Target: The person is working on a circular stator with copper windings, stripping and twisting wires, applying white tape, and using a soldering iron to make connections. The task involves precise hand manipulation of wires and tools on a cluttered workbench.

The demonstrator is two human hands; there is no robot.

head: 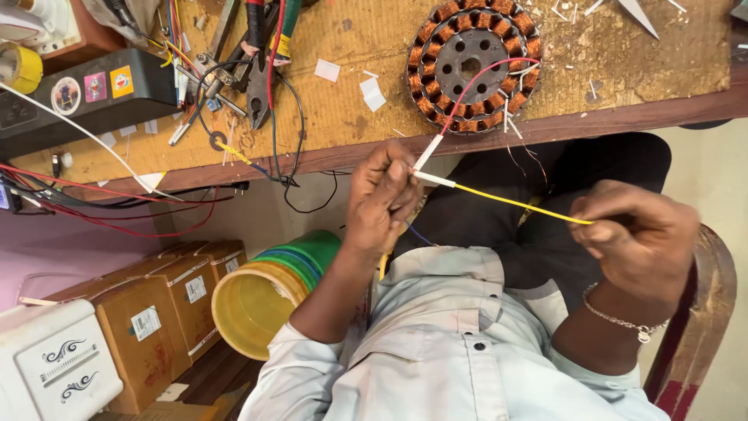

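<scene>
- Yellow wire (514, 202) runs level between the two hands, just in front of the workbench (623, 78) edge and above the person's lap.
- Left hand (382, 199) is closed around the wire's end, fingers pinched where a white sleeve (433, 179) covers it.
- Right hand (635, 238) is closed on the other end of the yellow wire, fingers curled in; a thin chain bracelet (619, 320) sits on that wrist.
- Red wire (483, 78) comes off the bench and ends in a second white sleeve (428, 152), which meets the left fingertips; whether the two wires touch cannot be told.
- Motor winding (474, 64), a round ring of copper coils around a dark hub, lies flat on the bench near its front edge; the red wire crosses over it.
- Pliers (259, 70) and loose tools lie further left on the bench, among tangled black and red leads.
- Yellow bucket (261, 296) with a green band lies tipped on its side below the bench, beside cardboard boxes (156, 312).
</scene>
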